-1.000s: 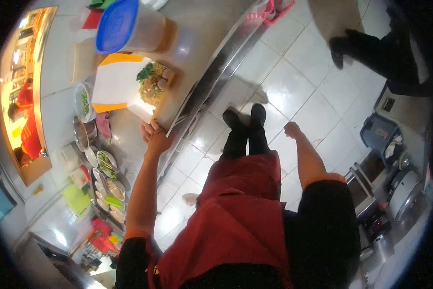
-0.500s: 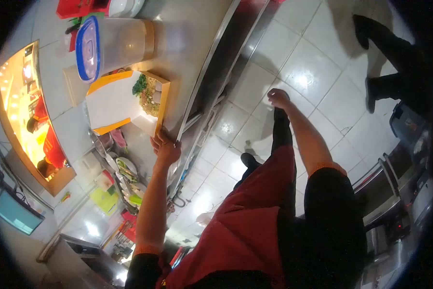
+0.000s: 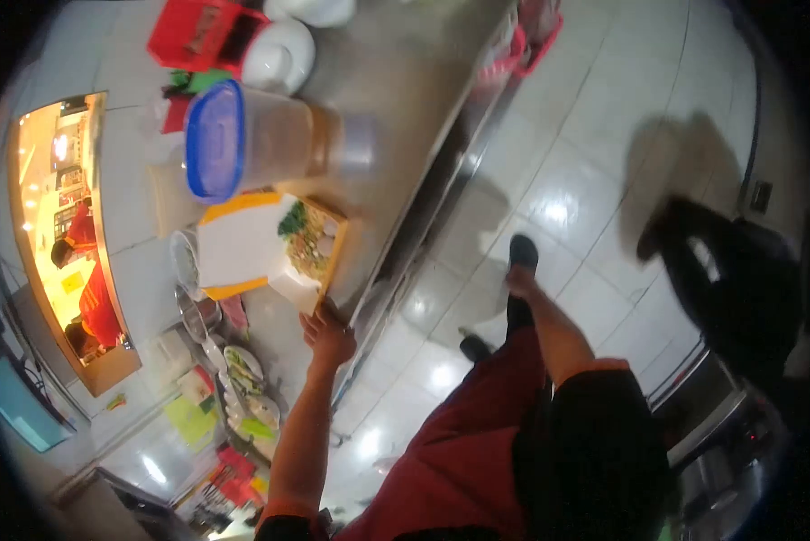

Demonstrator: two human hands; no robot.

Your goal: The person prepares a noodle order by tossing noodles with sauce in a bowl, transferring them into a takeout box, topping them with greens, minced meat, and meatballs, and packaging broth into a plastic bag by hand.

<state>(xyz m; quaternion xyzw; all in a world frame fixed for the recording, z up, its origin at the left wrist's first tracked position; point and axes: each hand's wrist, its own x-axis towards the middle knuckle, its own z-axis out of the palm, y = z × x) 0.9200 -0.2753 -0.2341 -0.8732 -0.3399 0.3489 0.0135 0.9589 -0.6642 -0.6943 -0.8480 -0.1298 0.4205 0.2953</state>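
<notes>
My left hand (image 3: 329, 335) is at the near corner of an open takeaway box (image 3: 235, 250) on the steel counter, its fingers against the box edge. Noodles (image 3: 307, 248) with greens and round pale pieces fill the box's tray part, and the white lid lies folded back to the left. Right behind the box is a clear plastic container (image 3: 274, 140) with a blue lid. My right hand (image 3: 520, 281) hangs over the floor, away from the counter; its fingers look curled, and what they hold, if anything, is too small to tell.
Bowls of ingredients (image 3: 242, 370) line the counter at the lower left. A red basket (image 3: 193, 34) and white dishes (image 3: 279, 56) stand at its far end. Another person's dark-clothed legs (image 3: 729, 279) are at the right. People in red show through the wall opening (image 3: 89, 261).
The view has shifted and turned. My left hand stays at the box corner. My right hand has come lower and nearer my legs. The other person's legs are lower in view.
</notes>
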